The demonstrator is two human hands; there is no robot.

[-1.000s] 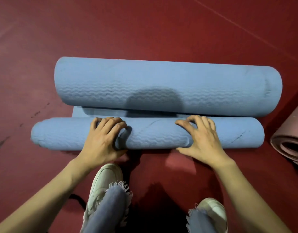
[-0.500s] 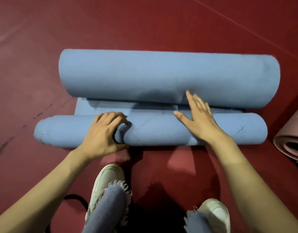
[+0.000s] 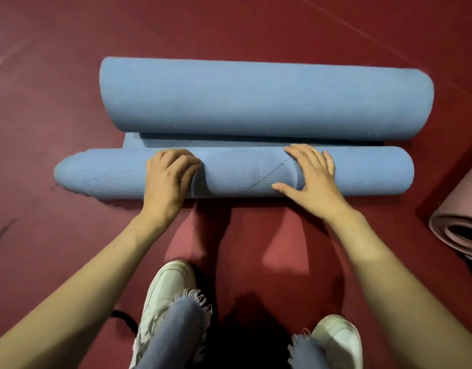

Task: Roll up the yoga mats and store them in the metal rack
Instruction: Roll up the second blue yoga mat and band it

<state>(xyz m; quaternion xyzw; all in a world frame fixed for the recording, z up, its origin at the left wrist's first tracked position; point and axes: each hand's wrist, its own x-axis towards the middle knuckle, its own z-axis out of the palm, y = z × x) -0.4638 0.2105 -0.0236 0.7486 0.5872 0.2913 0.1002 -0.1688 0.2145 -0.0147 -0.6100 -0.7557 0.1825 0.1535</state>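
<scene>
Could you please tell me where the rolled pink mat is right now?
In the head view, the pink mat lies rolled on the red floor at the far right edge, just right of the blue mat and the right hand.

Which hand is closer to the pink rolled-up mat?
Right. The right hand rests on the blue roll, nearer the pink mat; the left hand grips that roll farther left.

this looks like a yoga or fitness studio: a wide dark red sports floor (image 3: 69, 75) with a faint pale line (image 3: 362, 33) running across it, a blue yoga mat (image 3: 266, 99) half rolled on it, and a rolled pink mat (image 3: 458, 222) lying at the right edge.
</scene>
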